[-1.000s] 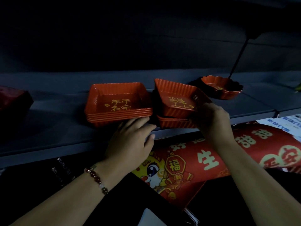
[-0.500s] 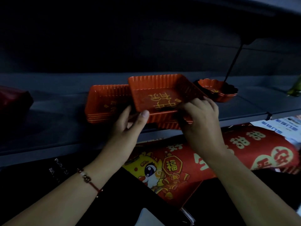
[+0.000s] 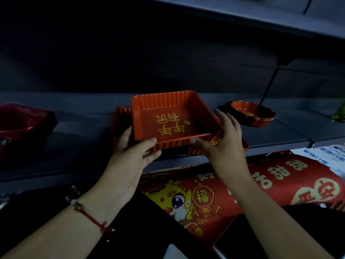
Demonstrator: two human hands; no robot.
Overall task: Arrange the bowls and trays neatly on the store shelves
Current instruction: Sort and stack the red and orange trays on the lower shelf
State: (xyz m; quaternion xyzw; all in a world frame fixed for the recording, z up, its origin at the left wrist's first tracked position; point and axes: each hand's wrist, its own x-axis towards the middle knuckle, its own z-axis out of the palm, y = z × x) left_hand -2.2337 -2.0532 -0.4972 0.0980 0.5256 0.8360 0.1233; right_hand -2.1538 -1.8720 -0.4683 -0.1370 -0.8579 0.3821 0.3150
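A square red tray (image 3: 173, 118) with ribbed walls and gold characters is held above the front edge of a dim grey shelf (image 3: 84, 143). Its near left corner is gripped by the left hand (image 3: 130, 157), thumb on the rim; its right side is clasped by the right hand (image 3: 224, 144). More red trays (image 3: 121, 118) are stacked behind and beneath it. A scalloped red bowl (image 3: 252, 114) sits to the right.

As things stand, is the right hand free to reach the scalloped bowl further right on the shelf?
Probably not at once: the right hand is gripping the square red tray together with the left hand. The shelf between it and the scalloped bowl looks bare.
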